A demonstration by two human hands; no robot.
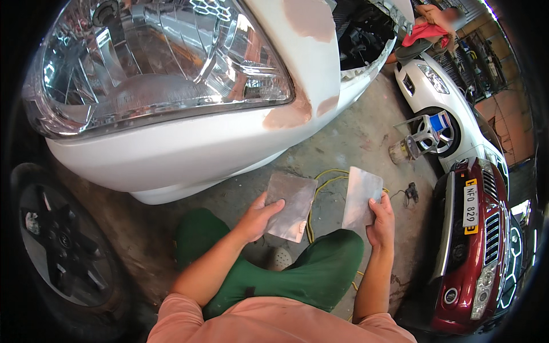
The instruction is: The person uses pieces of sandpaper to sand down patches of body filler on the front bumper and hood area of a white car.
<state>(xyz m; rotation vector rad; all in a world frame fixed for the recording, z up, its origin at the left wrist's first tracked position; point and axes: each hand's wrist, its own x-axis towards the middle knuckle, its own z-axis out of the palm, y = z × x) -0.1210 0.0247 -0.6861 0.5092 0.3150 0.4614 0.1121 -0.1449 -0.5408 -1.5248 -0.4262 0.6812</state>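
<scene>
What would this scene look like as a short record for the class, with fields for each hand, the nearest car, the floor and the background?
Left hand: holds a grey sheet, thumb on top
Right hand: holds a paler sheet by its edge
Nearest car: white front, large headlight, brownish patches
Floor: yellow cord, dark wheel at left
Background: maroon car, white car, another person

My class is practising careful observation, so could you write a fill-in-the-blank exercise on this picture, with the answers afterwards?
1. Together, the left hand and the right hand hold ____ flat sheets.
2. The trousers are coloured ____.
3. The cord on the floor is coloured ____.
4. Apart from brownish patches, the car body around the large headlight is ____.

Missing words: two; green; yellow; white.
</scene>
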